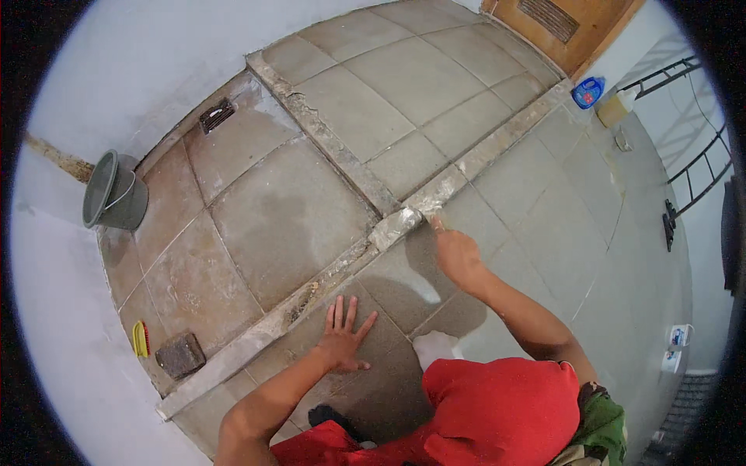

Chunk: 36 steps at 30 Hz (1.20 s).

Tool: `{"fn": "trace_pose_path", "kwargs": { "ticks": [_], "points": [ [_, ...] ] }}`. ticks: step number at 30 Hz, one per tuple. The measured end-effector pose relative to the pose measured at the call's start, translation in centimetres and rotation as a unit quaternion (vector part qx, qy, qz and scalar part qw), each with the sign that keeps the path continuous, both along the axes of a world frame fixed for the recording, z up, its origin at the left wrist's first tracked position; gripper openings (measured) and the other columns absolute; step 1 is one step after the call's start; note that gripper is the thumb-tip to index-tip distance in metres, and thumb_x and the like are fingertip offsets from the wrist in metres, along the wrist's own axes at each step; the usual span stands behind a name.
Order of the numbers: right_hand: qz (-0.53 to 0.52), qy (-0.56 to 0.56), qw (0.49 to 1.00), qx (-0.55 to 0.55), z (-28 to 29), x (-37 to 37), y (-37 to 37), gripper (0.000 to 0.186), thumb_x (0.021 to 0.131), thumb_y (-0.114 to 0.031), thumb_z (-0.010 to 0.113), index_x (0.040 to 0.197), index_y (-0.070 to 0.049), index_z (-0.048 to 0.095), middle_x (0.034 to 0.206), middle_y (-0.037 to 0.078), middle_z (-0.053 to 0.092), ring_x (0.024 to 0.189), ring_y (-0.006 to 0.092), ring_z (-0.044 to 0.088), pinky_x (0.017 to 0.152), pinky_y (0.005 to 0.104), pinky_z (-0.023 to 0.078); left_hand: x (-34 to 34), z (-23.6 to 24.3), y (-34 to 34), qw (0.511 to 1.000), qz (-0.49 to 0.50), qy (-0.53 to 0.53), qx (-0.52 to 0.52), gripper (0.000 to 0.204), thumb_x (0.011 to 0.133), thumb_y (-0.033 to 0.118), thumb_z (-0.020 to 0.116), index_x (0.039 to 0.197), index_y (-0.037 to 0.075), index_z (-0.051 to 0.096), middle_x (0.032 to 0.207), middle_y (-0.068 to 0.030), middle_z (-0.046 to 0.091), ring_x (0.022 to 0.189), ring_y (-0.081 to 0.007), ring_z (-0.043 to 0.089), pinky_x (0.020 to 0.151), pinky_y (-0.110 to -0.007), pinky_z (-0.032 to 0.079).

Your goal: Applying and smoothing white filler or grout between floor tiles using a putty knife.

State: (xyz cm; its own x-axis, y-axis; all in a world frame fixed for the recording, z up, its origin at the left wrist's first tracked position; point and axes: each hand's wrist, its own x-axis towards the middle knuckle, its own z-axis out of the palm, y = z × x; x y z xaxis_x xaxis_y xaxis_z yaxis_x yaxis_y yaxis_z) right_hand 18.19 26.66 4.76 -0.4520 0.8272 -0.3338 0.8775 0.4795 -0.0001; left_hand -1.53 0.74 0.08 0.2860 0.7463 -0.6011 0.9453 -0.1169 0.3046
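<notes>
My left hand lies spread on the tiled floor, just in front of the low concrete curb. My right hand is closed at the curb's near edge, on a small, light-coloured thing mostly hidden by the fingers. Beside its fingertips, a whitish, crumpled-looking patch covers the curb where another strip joins it from the back. My red-clothed leg and a pale foot are below my hands.
A grey bucket, yellow brush and dark block are at left. A drain cover lies farther back. A blue bottle, yellowish jug and black ladder-like frame stand right, near a wooden door.
</notes>
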Motion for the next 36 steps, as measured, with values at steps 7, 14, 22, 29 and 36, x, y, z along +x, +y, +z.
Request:
{"fn": "trace_pose_path", "kwargs": {
  "ticks": [7,14,22,29,36],
  "points": [
    [0.012,-0.025,1.0,-0.011,0.4,-0.2,-1.2,0.059,0.096,-0.007,0.05,0.153,-0.007,0.038,0.098,0.021,0.073,0.089,0.0362,0.074,0.073,0.0468,0.06,-0.2,-0.2,-0.2,1.0,-0.001,-0.002,-0.003,0.124,0.074,0.069,0.073,0.163,0.024,0.0,0.163,-0.0325,-0.015,0.147,-0.0571,-0.018,0.118,-0.065,-0.004],
    [-0.023,-0.005,1.0,-0.003,0.2,0.6,-0.3,0.069,0.089,-0.003,0.054,0.155,-0.002,0.032,0.092,0.025,0.071,0.086,0.0379,0.072,0.072,0.0478,0.059,0.1,0.1,0.1,1.0,-0.005,0.006,-0.003,0.122,0.076,0.07,0.072,0.163,0.024,-0.001,0.163,-0.0323,-0.014,0.147,-0.0567,-0.018,0.118,-0.066,-0.005],
    [-0.004,0.046,0.999,0.015,-1.0,1.5,-1.3,0.066,0.088,-0.001,0.051,0.152,0.001,0.036,0.089,0.025,0.071,0.081,0.0401,0.072,0.072,0.0507,0.057,0.2,-0.2,-0.1,1.0,-0.003,0.005,0.006,0.125,0.073,0.071,0.073,0.163,0.023,0.001,0.163,-0.0327,-0.013,0.147,-0.0573,-0.018,0.118,-0.066,-0.006],
    [-0.004,0.052,0.999,0.005,-0.7,1.5,-1.9,0.066,0.091,-0.003,0.05,0.154,-0.001,0.033,0.091,0.024,0.072,0.084,0.0399,0.072,0.072,0.0496,0.059,0.0,0.5,0.0,1.0,-0.005,0.013,-0.011,0.123,0.075,0.07,0.072,0.163,0.023,0.0,0.163,-0.0332,-0.013,0.147,-0.0576,-0.018,0.117,-0.066,-0.006],
    [-0.007,0.054,0.998,-0.027,-1.6,2.5,-2.2,0.077,0.087,-0.002,0.055,0.158,-0.003,0.025,0.094,0.028,0.071,0.085,0.0412,0.072,0.073,0.0504,0.058,0.4,0.7,0.3,1.0,-0.01,0.013,-0.016,0.123,0.076,0.069,0.072,0.163,0.023,-0.002,0.163,-0.0331,-0.014,0.147,-0.0572,-0.017,0.118,-0.065,-0.006]
  ]
}}
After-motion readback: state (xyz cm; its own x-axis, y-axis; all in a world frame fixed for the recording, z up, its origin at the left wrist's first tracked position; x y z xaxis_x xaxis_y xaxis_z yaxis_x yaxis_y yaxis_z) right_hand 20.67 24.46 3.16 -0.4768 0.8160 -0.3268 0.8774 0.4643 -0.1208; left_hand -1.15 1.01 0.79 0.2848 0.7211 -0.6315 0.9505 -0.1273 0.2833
